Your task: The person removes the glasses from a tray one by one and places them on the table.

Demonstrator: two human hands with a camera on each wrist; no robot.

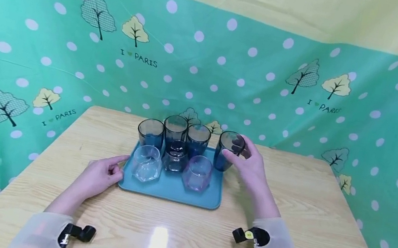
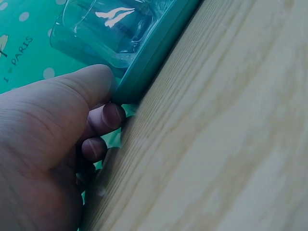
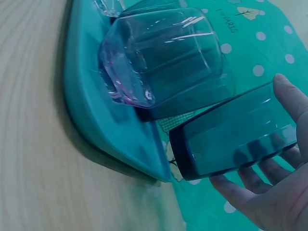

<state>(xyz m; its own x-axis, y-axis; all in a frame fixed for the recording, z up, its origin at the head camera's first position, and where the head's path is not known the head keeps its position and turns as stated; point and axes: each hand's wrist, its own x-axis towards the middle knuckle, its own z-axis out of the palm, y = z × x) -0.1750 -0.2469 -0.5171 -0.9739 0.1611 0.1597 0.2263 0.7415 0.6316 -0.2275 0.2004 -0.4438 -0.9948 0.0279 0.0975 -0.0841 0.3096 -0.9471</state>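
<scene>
My right hand [image 1: 253, 166] grips a tall dark-tinted drinking glass [image 1: 222, 161], its thumb on one side and its fingers round the other. In the right wrist view that glass [image 3: 226, 134] is tilted, with its base off the blue tray [image 3: 101, 130], near the right edge. At the left edge of the tray [image 1: 171, 196], my left hand [image 1: 99, 175] pinches the rim by the front corner. The left wrist view has the thumb [image 2: 94, 82] on the rim and the other fingers curled below it.
Three more dark tall glasses [image 1: 150, 133] stand along the back of the tray. In front of them are three short clear glasses, the right one [image 1: 197, 176] faintly pink. The wooden table [image 1: 310, 213] ends at a green dotted cloth [image 1: 209, 64] behind.
</scene>
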